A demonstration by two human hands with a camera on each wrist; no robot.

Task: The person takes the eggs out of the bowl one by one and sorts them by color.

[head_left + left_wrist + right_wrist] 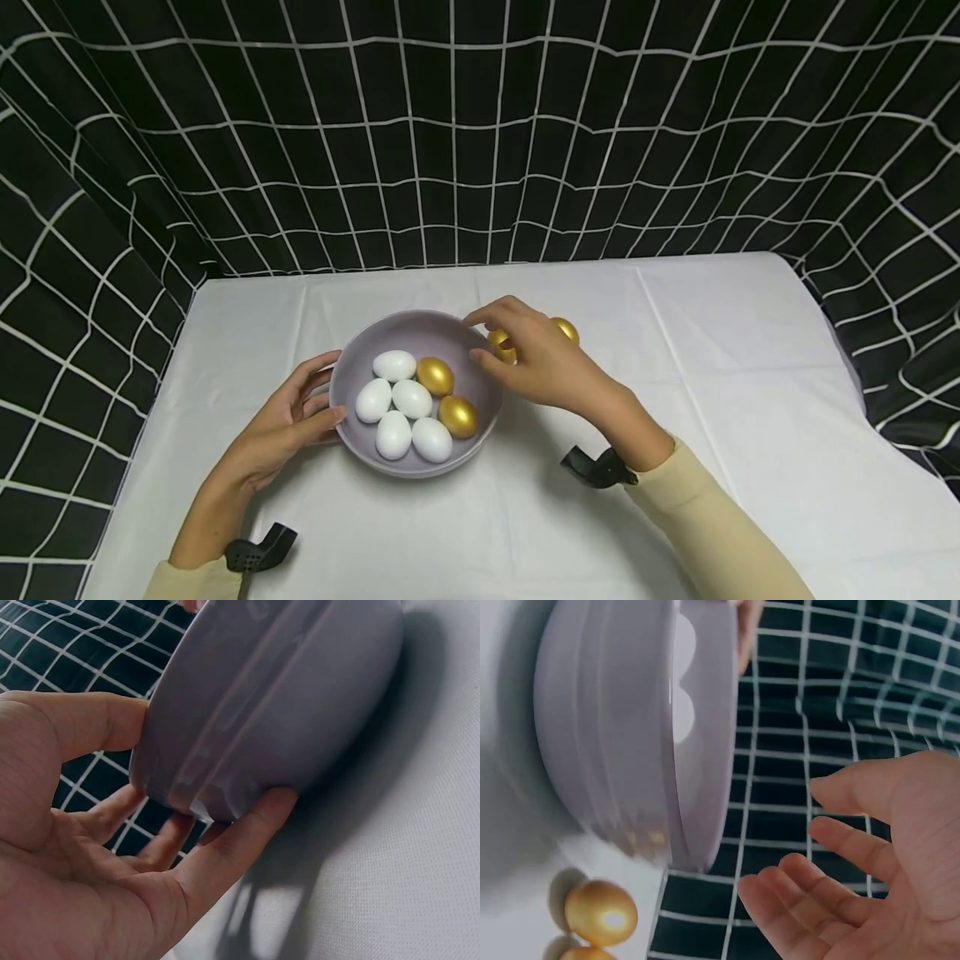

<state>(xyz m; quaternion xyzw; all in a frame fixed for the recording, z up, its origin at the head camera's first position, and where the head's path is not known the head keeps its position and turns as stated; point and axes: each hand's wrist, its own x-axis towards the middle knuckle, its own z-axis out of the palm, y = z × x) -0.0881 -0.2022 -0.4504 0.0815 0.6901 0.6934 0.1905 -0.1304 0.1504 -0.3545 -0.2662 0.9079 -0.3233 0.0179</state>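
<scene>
Left hand: my left hand [281, 425] rests against the near-left wall of the bowl [352, 367]; its fingers [240, 840] lie relaxed and fairly straight, one tucked under the bowl's foot, the thumb along the rim.
Bowl: pale grey, round, ribbed outside, standing on the white tablecloth [750, 400] between my two hands.
Bowl handling: I judge it stiff, smooth and a bit slippery; best steadied low on the wall, where my left fingers already touch.
Eggs in bowl: five white eggs [411, 398] and two gold eggs [447, 397], packed together just right of my left fingertips.
Egg handling: they look light, hard-shelled and glossy, likely to roll; I would pinch one across its middle.
Loose gold eggs: two loose gold eggs [501, 345] lie on the cloth just outside the rim, under my right fingers.
Right hand: my right hand [536, 358] hovers over them, fingers loosely spread and gently curved, holding nothing that I can see.
</scene>
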